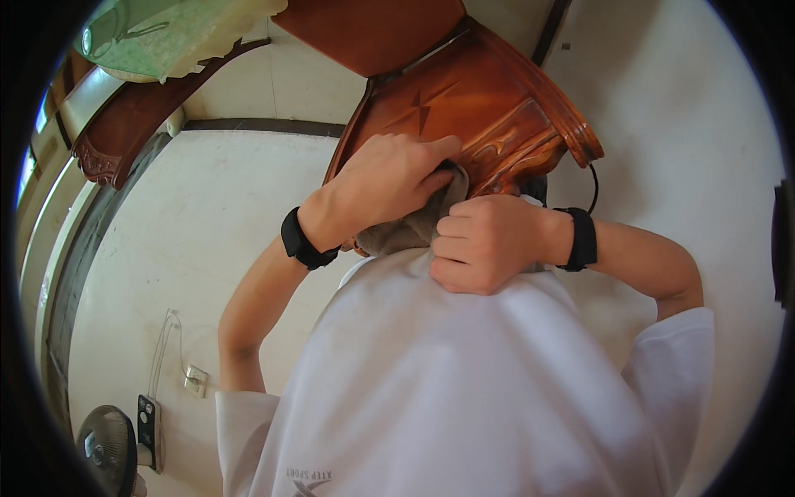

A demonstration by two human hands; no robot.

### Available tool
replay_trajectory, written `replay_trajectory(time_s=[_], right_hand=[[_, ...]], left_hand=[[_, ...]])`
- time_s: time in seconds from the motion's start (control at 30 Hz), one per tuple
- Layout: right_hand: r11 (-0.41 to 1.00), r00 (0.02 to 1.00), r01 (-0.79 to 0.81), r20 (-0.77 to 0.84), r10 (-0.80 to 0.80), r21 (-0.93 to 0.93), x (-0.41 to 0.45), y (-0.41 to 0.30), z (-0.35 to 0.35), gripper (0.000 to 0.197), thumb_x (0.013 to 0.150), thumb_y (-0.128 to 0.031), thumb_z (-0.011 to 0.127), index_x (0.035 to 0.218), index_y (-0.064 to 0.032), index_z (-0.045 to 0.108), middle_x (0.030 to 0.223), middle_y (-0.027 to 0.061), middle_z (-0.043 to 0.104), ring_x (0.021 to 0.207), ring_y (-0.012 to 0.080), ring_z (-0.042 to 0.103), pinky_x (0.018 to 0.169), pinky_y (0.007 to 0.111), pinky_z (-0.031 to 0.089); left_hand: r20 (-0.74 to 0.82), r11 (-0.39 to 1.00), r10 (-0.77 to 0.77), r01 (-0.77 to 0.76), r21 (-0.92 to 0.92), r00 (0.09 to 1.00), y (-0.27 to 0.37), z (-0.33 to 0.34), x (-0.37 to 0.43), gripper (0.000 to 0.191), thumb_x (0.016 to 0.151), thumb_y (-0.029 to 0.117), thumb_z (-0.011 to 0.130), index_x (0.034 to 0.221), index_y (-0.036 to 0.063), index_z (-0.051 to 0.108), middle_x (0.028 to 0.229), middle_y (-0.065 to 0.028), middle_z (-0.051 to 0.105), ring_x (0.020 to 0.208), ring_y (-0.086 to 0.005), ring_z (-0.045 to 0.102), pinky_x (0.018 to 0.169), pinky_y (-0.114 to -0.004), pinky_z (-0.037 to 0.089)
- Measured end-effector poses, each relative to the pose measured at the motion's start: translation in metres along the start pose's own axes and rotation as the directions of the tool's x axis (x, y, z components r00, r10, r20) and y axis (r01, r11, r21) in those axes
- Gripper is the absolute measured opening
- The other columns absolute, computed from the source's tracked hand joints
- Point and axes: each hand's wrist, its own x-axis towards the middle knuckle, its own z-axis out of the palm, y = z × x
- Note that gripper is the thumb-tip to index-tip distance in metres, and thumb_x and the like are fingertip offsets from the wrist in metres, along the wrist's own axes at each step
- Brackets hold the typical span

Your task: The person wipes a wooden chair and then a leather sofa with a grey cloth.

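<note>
Both my hands are close together before my chest, on a grey-brown cloth point(404, 233). My left hand point(391, 174) pinches a fold of it between thumb and fingers. Just right of and below that, my right hand point(478, 242) is closed in a fist around another part of the cloth, its fingertips hidden. Beyond the hands stands a glossy reddish-brown wooden piece of furniture point(422, 93) with a dark star inlay and a carved front edge. Its near end is partly covered by my hands and the cloth.
A flat brown wooden panel point(372, 28) adjoins the furniture at the top. At upper left is a carved wooden headboard-like piece point(124, 118) beside a green plastic-like sheet point(161, 46). A black cord point(595, 186) hangs right. An electric fan point(107, 450) and a wall socket point(196, 381) are lower left.
</note>
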Motion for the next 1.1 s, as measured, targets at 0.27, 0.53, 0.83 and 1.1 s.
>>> replay_trajectory(time_s=[0.27,0.53,0.83,1.1], right_hand=[[0.998,1.000,-0.010,0.002,0.010,0.055,0.002,-0.001,-0.005,0.018,0.075,-0.014,0.064,0.064,-0.0101,0.050,0.059,0.0005,0.048,0.057,0.0166,0.052,0.050,0.029,0.041],[0.999,1.000,0.008,-0.005,-0.007,0.049,0.002,0.001,-0.007,0.017,0.074,-0.014,0.064,0.065,-0.0098,0.050,0.061,0.0010,0.048,0.058,0.0166,0.050,0.051,0.029,0.041],[0.989,0.998,0.059,-0.011,-0.058,0.136,0.002,0.004,-0.013,0.020,0.070,-0.012,0.067,0.065,-0.0107,0.047,0.062,-0.0002,0.043,0.058,0.0161,0.047,0.049,0.029,0.039],[0.978,0.998,0.060,-0.036,-0.053,0.199,0.005,0.003,-0.008,0.024,0.070,-0.012,0.068,0.064,-0.0118,0.044,0.063,-0.0009,0.039,0.058,0.0152,0.044,0.048,0.028,0.036]], left_hand=[[0.005,0.996,-0.001,0.002,-0.084,1.000,-0.014,0.000,-0.011,0.019,0.088,0.009,0.068,0.105,0.0057,0.059,0.075,-0.0197,0.064,0.070,-0.0425,0.061,0.062,-0.048,0.047],[0.093,0.994,-0.046,0.055,-0.092,0.995,-0.003,-0.008,-0.001,0.017,0.088,0.007,0.067,0.102,0.0041,0.058,0.075,-0.0199,0.064,0.074,-0.0426,0.061,0.062,-0.046,0.048],[0.108,0.926,-0.230,0.252,-0.282,0.967,-0.010,0.000,-0.061,0.015,0.087,0.008,0.071,0.094,0.0032,0.059,0.071,-0.0179,0.061,0.068,-0.0403,0.057,0.060,-0.043,0.046],[-0.028,0.928,-0.198,0.178,-0.326,0.980,-0.009,0.012,-0.054,0.016,0.086,0.009,0.071,0.096,0.0038,0.059,0.073,-0.0177,0.063,0.070,-0.0408,0.060,0.061,-0.044,0.046]])
